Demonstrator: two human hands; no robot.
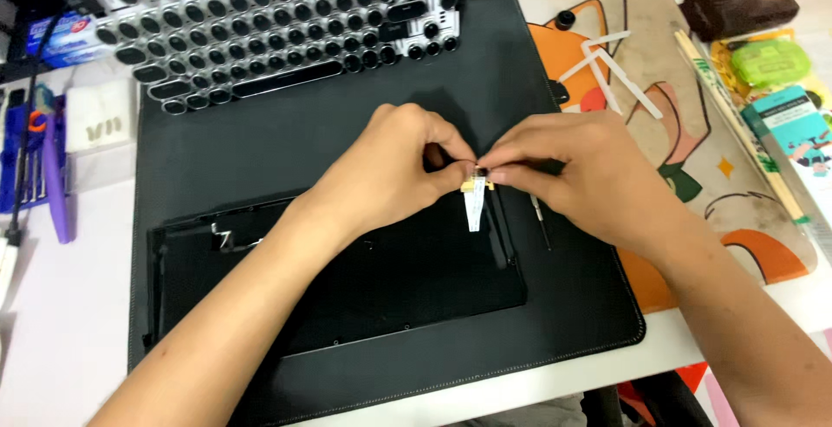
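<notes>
Both of my hands meet over the middle of a black mat. My left hand and my right hand pinch a small part with a gold-coloured connector and a short white ribbon cable hanging down from it. The part is held just above the far right corner of a flat black keyboard base lying on the mat. A thin dark screwdriver lies on the mat under my right hand.
A keyboard top with round black keys in a white frame leans at the back. White plastic strips lie on a cartoon-printed mat to the right, with boxes and packets beyond. A blue tool holder sits at the left.
</notes>
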